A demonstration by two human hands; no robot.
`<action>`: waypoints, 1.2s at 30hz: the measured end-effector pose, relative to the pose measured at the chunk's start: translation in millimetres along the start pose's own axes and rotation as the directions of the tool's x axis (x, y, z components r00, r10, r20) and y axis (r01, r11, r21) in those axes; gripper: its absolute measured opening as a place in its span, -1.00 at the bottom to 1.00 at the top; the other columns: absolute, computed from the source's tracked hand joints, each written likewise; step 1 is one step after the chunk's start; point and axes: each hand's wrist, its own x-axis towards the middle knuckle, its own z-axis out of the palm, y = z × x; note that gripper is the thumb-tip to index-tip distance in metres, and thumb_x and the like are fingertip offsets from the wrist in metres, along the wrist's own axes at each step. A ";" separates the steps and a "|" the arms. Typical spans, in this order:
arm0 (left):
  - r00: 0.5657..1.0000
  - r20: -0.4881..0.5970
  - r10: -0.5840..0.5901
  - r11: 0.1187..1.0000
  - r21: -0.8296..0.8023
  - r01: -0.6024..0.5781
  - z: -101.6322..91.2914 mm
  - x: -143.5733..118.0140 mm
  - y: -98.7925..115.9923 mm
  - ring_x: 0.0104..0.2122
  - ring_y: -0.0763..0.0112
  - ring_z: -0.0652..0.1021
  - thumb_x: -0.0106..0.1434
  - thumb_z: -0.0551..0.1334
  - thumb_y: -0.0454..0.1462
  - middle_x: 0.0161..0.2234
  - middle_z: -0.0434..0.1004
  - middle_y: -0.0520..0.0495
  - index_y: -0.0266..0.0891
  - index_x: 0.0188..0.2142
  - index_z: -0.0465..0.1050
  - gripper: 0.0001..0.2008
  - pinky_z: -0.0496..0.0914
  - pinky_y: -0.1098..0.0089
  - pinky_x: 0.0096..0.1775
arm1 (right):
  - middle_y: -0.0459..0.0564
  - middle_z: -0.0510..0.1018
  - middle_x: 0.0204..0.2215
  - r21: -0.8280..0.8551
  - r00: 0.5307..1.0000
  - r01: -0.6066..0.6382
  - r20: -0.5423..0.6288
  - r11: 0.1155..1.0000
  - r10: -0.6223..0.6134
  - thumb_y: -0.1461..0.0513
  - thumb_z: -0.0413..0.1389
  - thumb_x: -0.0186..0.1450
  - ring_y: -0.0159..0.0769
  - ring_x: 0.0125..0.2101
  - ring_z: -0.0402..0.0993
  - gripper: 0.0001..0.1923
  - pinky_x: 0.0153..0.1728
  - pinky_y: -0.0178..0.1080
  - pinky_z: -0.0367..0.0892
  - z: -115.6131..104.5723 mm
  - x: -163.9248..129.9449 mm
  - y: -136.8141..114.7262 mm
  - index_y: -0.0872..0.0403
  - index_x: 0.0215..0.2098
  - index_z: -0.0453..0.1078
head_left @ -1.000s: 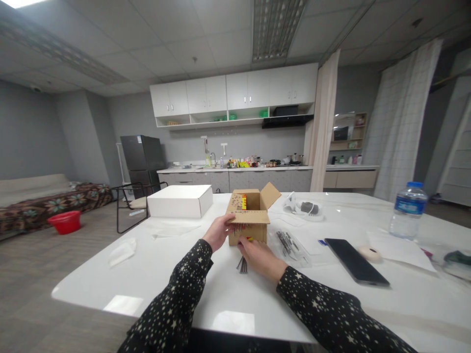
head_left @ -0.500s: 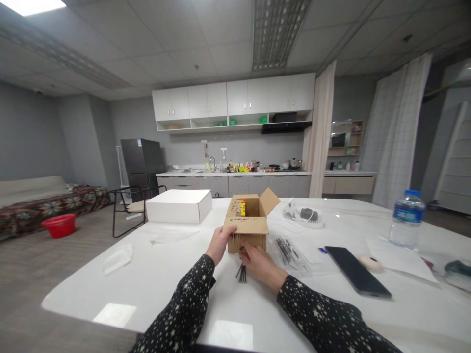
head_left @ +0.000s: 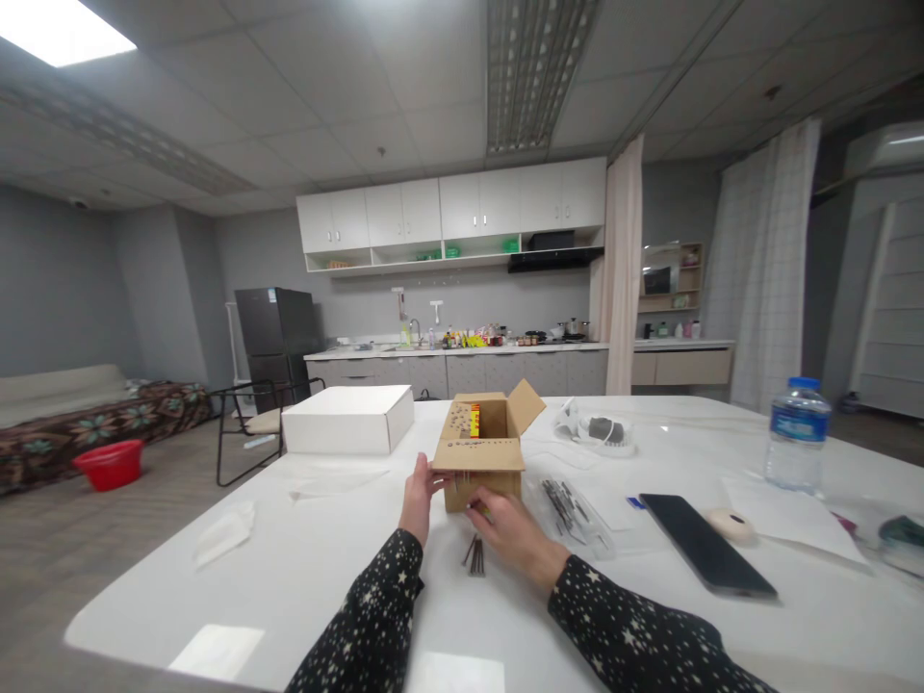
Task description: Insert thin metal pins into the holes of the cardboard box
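Observation:
An open cardboard box (head_left: 482,457) stands on the white table, its front flap folded out toward me and dotted with a row of small dark heads. Thin nail shafts poke down below that flap. My left hand (head_left: 417,502) is at the flap's left corner, with its fingers under the edge and the thumb beside it. Under the flap, against the box's front, my right hand (head_left: 509,529) has its fingers pinched; what is between them is too small to make out. Several long dark nails (head_left: 474,556) lie just in front of the box, close to my right hand.
Right of the box lies a clear plastic bag (head_left: 574,515) of dark nails. Farther right are a black phone (head_left: 707,544), a round beige object (head_left: 726,525) and a water bottle (head_left: 796,438). A white box (head_left: 346,421) stands at left, a white corded device (head_left: 606,433) behind.
My left thumb has come off the top of the flap to its left side, and the left fingers are now under the edge. My right hand stays low at the box's front.

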 end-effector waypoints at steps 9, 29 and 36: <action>0.963 -0.170 0.210 0.874 0.473 -0.108 -33.8 -7.3 -22.7 -0.59 0.43 0.30 0.21 0.06 0.13 -0.70 0.23 0.06 -0.17 -0.68 0.22 -0.48 0.22 0.37 -0.43 | 0.00 0.53 -0.35 0.058 0.954 0.292 -0.095 0.955 -0.286 0.25 0.06 0.34 -0.30 -0.30 0.47 -0.92 -0.26 -0.29 0.35 -12.0 -8.8 -22.0 0.08 -0.30 0.39; 0.989 0.020 0.146 0.657 0.745 -0.112 -38.4 -4.5 -34.9 -0.59 0.45 0.18 0.12 0.09 0.01 -0.70 0.03 0.10 -0.15 -0.72 -0.02 -0.55 0.05 0.36 -0.45 | -0.01 0.57 -0.40 0.391 0.955 0.243 -0.257 0.888 -0.148 0.10 0.12 0.28 -0.32 -0.39 0.48 -0.76 -0.35 -0.29 0.38 -126.4 83.2 -39.9 0.13 -0.30 0.44; 0.990 0.046 0.130 0.645 0.755 -0.120 -26.0 -7.9 -41.5 -0.59 0.46 0.17 0.12 0.09 0.01 -0.70 0.04 0.11 -0.15 -0.72 -0.01 -0.55 0.02 0.37 -0.45 | 0.02 0.59 -0.37 0.446 0.990 0.053 -0.141 0.893 0.012 0.19 0.10 0.30 -0.34 -0.39 0.51 -0.82 -0.34 -0.30 0.43 -132.5 89.7 -5.5 0.15 -0.28 0.44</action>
